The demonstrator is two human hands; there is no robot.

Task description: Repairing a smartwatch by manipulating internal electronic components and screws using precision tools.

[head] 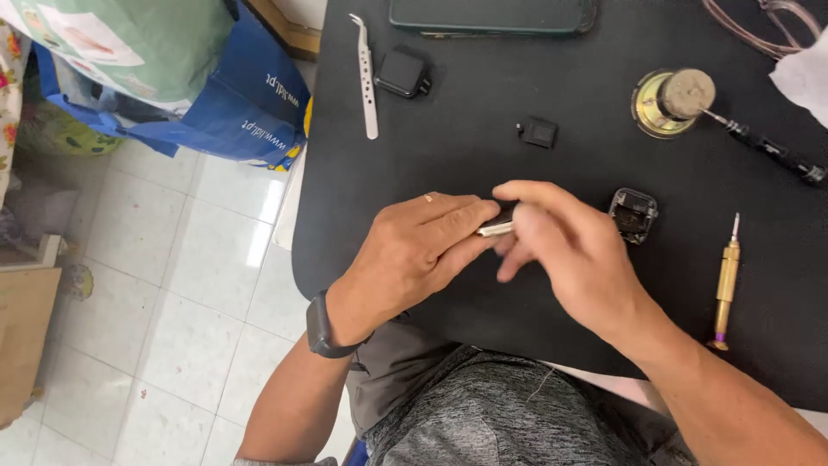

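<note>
While both hands meet over the black work mat, the left hand pinches a small silver-tipped tool between thumb and fingers; the right hand curls loosely over its other end, blurred, so its grip cannot be told. Just right of the hands lies an opened smartwatch case. Tweezers and a brass screwdriver lie farther out. Left of the mat, white floor tiles.

A black mat carries white tweezers at far left and a gold screwdriver with a purple tip at right; the bag is blue.
</note>
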